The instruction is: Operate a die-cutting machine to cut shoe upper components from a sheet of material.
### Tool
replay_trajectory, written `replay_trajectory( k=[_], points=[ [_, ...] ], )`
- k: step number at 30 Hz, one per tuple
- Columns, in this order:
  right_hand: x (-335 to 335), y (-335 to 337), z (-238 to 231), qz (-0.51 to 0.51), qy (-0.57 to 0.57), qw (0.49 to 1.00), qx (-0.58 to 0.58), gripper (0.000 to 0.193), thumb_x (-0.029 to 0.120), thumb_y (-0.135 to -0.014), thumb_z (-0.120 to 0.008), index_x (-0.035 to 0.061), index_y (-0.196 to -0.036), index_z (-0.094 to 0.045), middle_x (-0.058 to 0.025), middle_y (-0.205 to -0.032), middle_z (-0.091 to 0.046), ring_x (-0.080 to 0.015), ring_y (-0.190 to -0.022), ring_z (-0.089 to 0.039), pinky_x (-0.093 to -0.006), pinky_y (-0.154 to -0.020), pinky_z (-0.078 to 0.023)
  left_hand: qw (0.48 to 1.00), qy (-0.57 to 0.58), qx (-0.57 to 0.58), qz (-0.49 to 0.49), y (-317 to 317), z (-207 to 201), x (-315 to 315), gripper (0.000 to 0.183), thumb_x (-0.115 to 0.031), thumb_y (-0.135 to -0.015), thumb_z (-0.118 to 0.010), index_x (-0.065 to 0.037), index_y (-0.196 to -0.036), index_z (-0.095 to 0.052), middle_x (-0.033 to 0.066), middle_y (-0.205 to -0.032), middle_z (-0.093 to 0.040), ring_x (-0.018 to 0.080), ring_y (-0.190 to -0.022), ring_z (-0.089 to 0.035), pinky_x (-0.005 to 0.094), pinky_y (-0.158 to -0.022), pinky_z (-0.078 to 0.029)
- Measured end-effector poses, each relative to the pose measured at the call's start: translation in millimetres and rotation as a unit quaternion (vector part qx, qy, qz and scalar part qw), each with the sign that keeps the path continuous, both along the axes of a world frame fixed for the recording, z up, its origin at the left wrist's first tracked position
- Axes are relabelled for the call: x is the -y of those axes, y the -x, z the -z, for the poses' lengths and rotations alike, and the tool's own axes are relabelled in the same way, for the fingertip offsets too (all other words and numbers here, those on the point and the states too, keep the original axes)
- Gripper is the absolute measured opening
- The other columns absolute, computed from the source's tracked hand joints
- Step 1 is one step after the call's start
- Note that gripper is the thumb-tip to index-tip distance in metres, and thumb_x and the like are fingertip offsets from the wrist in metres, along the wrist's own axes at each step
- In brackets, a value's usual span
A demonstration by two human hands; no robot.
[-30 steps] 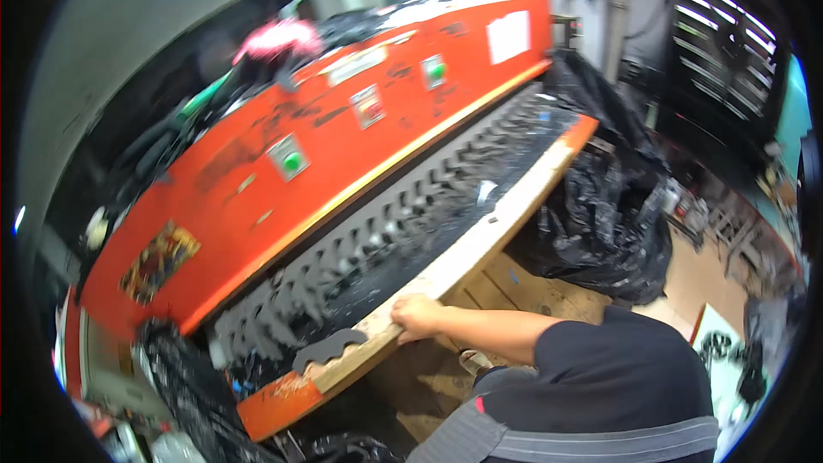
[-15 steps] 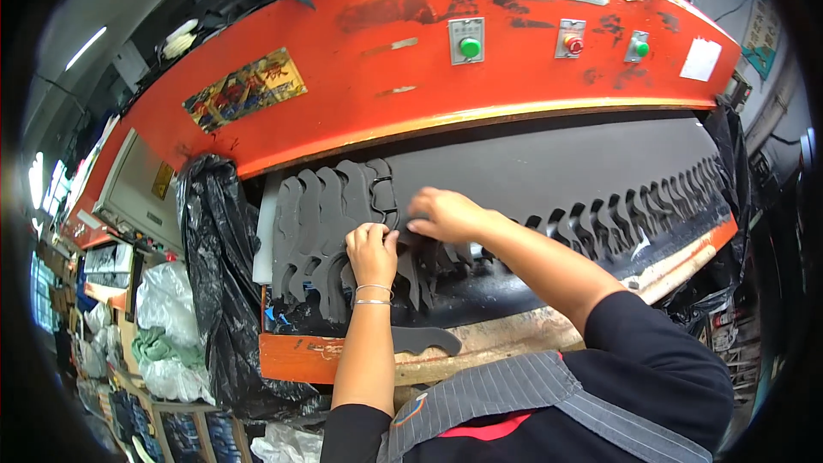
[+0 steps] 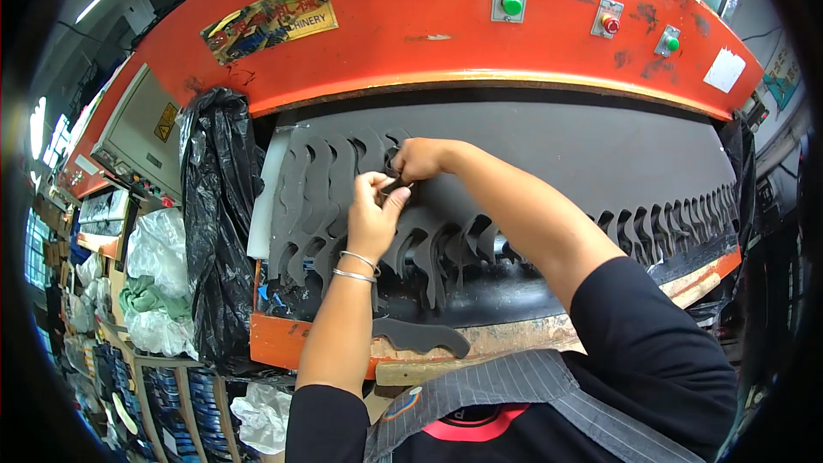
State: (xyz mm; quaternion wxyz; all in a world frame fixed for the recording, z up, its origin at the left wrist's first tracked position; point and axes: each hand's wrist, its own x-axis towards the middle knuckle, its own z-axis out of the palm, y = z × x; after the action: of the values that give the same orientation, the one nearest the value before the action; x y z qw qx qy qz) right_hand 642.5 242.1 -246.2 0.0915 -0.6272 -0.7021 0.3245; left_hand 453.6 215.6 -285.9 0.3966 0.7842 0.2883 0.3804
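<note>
My left hand [image 3: 374, 214] is closed in a pinch on a narrow dark piece with a thin shiny edge, which looks like a curved cutting die [image 3: 395, 182]. My right hand [image 3: 426, 159] is closed on the same piece from above, and the fingers hide most of it. Both hands meet over the left part of a dark grey foam sheet [image 3: 557, 146]. Left of them, rows of wavy cut shapes [image 3: 313, 189] run through the foam. One loose wavy foam piece [image 3: 420, 336] lies on the front edge below my hands.
Behind the sheet rises an orange press beam [image 3: 386, 43] with green buttons [image 3: 512, 6] and a red button [image 3: 610, 26]. Scalloped cut-outs [image 3: 660, 227] line the sheet's near edge. Black plastic [image 3: 219, 231] hangs at the left, beside clear bags [image 3: 163, 244].
My right hand, blurred before, has come left to meet my left hand, which has risen and turned. The die, earlier lying on the foam, appears lifted between them. The view has shifted.
</note>
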Motion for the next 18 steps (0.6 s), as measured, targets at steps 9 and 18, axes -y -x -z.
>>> replay_trajectory(
  k=[9,18],
  points=[
    [59,-23,-71,0.077,-0.213,0.952,-0.207,0.007,0.006,-0.068,-0.063,0.0002,-0.072,-0.065,-0.0027,-0.064,-0.056,-0.0104,-0.06,-0.048,-0.0297,-0.056,-0.041,0.908,-0.112,-0.403,0.017,-23,-10,-31,0.034,-0.025,-0.091,-0.049,-0.015,-0.122,-0.058,0.0161,-0.103,-0.067,0.0359,-0.092,-0.065,0.0454,-0.08,-0.052],
    [108,-24,40,0.139,-0.229,0.957,-0.11,0.053,0.032,-0.071,-0.074,0.0128,-0.119,-0.064,-0.024,-0.139,-0.044,-0.0423,-0.128,-0.041,-0.0462,-0.105,-0.037,0.919,-0.093,-0.383,0.001,-41,6,-39,0.044,-0.022,-0.091,-0.042,-0.029,-0.133,-0.055,0.0116,-0.109,-0.067,0.0314,-0.099,-0.065,0.0435,-0.085,-0.051]
  ],
)
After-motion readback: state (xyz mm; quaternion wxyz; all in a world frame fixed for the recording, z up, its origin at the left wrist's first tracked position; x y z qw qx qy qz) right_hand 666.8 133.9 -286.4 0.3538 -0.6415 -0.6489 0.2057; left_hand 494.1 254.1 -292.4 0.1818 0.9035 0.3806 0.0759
